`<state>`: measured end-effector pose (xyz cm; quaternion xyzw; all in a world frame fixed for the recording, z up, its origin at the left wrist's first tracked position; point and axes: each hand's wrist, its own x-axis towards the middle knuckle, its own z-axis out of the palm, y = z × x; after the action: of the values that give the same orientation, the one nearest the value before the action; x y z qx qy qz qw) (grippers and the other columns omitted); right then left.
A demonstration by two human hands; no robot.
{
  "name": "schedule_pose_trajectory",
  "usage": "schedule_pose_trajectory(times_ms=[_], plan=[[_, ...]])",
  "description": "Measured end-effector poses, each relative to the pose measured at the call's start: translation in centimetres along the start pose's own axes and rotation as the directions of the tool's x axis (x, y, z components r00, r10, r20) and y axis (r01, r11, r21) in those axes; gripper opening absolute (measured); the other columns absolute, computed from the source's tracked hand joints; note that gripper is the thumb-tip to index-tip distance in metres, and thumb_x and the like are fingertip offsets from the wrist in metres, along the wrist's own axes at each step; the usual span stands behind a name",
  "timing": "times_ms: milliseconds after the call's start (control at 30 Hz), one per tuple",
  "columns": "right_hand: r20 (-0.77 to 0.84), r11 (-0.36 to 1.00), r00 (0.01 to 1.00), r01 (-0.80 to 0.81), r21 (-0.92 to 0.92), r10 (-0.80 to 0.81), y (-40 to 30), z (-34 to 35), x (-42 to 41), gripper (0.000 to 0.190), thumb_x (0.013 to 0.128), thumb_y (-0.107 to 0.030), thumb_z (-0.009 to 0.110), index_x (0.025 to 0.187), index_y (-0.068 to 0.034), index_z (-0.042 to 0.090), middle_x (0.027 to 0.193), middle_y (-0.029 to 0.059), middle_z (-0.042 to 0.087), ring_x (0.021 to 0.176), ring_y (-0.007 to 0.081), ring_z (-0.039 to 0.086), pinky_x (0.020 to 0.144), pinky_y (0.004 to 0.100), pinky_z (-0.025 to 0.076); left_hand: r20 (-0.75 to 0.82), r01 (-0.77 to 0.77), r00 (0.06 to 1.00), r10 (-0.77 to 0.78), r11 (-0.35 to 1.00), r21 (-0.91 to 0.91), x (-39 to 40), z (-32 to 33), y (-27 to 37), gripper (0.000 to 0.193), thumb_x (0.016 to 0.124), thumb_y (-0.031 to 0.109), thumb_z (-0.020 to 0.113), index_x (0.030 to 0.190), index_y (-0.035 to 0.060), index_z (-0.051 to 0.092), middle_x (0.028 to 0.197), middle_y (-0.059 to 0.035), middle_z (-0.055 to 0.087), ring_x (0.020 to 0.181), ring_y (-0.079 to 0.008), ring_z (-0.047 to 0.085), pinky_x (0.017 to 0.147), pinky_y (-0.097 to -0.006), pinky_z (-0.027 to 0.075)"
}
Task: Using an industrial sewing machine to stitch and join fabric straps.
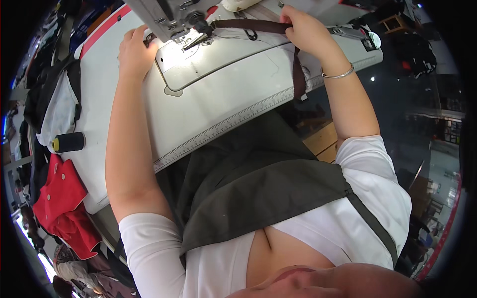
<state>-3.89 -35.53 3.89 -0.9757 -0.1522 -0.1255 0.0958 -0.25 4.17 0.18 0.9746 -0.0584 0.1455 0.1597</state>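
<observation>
My right hand pinches a dark brown fabric strip to the right of the sewing machine head. From the needle area the strip runs to my fingers, and its other part hangs past the front table edge. My left hand rests at the left of the machine's lit needle plate. A small dark piece shows between its thumb and fingers; most of it is hidden, so the grip is unclear. By the presser foot lies a narrow dark metal attachment.
A ruler tape edges the white table. At the left are a dark thread cone, red cloth with buttons, and black and pale cloth. Scissors-like black handles lie beneath the strip. A wooden seat shows below.
</observation>
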Motion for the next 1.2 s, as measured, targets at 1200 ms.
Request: schedule_pose_trajectory(times_ms=[1200], plan=[[0.896,0.165,0.434,-0.881,0.444,-0.094,24.5,-4.5,-30.9,0.070,0.071,-0.014,0.079,0.133,0.002,0.049,0.088,0.0169,0.071,0.053,0.0091,0.061,0.049,0.0196,0.050,0.747,0.730,0.649,0.144,-0.395,-0.558,-9.9,9.5,26.2,0.039,0.106,0.032,0.038,0.129,0.0035,0.050,0.130,-0.0199,0.058,0.123,-0.0328,0.054,0.107,-0.0441,0.042]])
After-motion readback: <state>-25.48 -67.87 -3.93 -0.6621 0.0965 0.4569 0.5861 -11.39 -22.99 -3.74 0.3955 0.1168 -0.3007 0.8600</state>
